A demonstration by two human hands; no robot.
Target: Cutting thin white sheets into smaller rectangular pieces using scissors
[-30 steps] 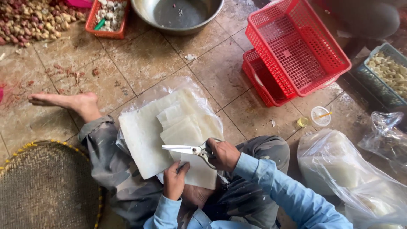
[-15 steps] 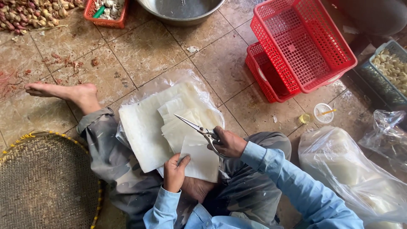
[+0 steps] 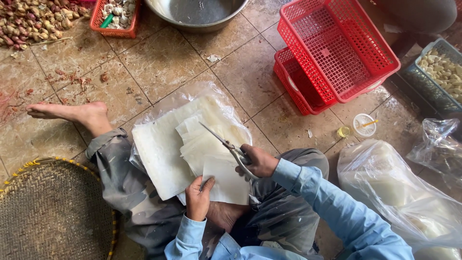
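Note:
I sit on a tiled floor with a stack of thin white sheets lying over my lap on clear plastic. My right hand grips a pair of metal scissors, blades pointing up and left over the sheets. My left hand pinches the near edge of a smaller white sheet piece that rests below the scissors. Several cut pieces lie fanned on top of the stack.
A woven round tray lies at lower left. Two red plastic baskets stand at upper right, a metal bowl at top. A clear bag of white sheets sits at right. My bare foot stretches left.
The scissors have swung from lying flat across the sheets to pointing up and left. My left hand has shifted onto the smaller sheet's near edge.

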